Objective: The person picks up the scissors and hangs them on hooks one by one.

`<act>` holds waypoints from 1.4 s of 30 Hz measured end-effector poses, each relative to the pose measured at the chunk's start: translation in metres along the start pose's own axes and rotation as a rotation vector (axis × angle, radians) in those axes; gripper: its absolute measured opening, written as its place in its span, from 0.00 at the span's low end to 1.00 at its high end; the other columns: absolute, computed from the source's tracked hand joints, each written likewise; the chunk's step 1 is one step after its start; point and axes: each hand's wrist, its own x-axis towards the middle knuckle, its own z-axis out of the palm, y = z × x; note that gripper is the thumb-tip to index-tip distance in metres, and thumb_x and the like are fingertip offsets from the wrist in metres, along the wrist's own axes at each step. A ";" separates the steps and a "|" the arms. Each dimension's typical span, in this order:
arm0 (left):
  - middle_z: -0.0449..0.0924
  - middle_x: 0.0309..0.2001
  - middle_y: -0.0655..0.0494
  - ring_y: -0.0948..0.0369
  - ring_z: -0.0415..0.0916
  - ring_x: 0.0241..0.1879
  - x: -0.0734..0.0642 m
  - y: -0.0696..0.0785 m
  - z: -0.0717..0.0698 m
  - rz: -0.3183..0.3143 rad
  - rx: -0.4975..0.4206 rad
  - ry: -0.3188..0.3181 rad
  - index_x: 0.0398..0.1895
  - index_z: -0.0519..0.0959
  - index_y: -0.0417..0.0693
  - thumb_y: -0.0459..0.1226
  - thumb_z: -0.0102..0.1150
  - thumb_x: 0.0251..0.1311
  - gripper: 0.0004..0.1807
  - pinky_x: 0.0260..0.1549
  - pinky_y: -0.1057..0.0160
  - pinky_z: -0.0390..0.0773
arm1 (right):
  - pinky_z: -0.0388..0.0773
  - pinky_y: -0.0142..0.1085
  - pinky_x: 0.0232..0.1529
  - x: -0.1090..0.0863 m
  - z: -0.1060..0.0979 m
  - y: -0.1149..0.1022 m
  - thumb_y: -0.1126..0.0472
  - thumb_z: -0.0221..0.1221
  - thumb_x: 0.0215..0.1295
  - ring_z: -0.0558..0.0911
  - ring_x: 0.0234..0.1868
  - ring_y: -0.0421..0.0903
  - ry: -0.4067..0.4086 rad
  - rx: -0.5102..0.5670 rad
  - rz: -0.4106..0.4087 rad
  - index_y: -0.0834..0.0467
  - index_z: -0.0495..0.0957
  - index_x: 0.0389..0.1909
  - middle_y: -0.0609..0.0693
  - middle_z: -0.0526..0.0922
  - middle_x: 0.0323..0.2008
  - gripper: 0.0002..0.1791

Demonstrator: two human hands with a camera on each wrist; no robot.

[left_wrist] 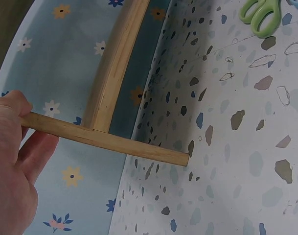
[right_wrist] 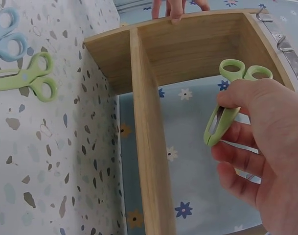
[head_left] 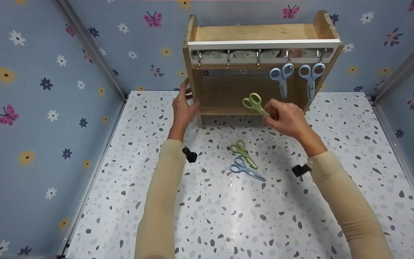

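A wooden shelf (head_left: pixel 257 34) with a row of metal hooks stands against the back wall. My left hand (head_left: pixel 184 109) grips its left side panel (left_wrist: pixel 114 146), thumb on one face and fingers on the other. In front of the shelf my right hand (head_left: pixel 288 117) pinches green scissors (right_wrist: pixel 226 115) by the blade end, handle loops pointing up and left in the head view. Two pairs of blue scissors, one (head_left: pixel 282 77) beside the other (head_left: pixel 311 79), hang from hooks at the right. On the table lie another pair of green scissors (head_left: pixel 243 154) and blue scissors (head_left: pixel 247 169).
The table (head_left: pixel 207 216) is white with grey speckles. Blue flowered panels (head_left: pixel 49 136) enclose it at the left, back and right. Along the rail, the hooks (head_left: pixel 228 59) on the left and in the middle carry nothing.
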 end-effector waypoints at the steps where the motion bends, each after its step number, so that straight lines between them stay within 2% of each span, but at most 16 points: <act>1: 0.81 0.75 0.37 0.42 0.85 0.70 0.000 0.000 0.000 -0.003 0.002 0.000 0.90 0.61 0.51 0.31 0.65 0.77 0.42 0.74 0.43 0.84 | 0.70 0.42 0.33 0.000 -0.001 -0.001 0.61 0.68 0.72 0.78 0.29 0.50 0.002 0.002 -0.001 0.58 0.85 0.49 0.55 0.85 0.29 0.09; 12: 0.81 0.75 0.35 0.40 0.85 0.70 0.000 0.000 0.000 0.021 -0.019 0.001 0.90 0.61 0.49 0.30 0.66 0.76 0.42 0.74 0.38 0.83 | 0.71 0.42 0.35 0.005 -0.009 -0.007 0.62 0.69 0.71 0.78 0.30 0.52 0.047 0.017 -0.019 0.60 0.84 0.50 0.59 0.85 0.30 0.10; 28: 0.83 0.73 0.36 0.40 0.85 0.68 0.000 0.001 0.000 0.034 -0.024 0.012 0.90 0.62 0.49 0.29 0.68 0.75 0.43 0.73 0.39 0.83 | 0.72 0.42 0.35 0.012 -0.019 -0.013 0.63 0.70 0.72 0.78 0.31 0.52 0.082 0.026 -0.042 0.62 0.84 0.50 0.60 0.86 0.32 0.10; 42: 0.82 0.75 0.37 0.41 0.84 0.69 -0.001 0.000 0.001 0.004 -0.029 0.001 0.90 0.61 0.53 0.29 0.68 0.75 0.44 0.74 0.37 0.82 | 0.73 0.40 0.38 0.019 -0.026 -0.020 0.63 0.68 0.74 0.80 0.33 0.52 0.100 0.041 -0.031 0.62 0.84 0.51 0.60 0.88 0.34 0.10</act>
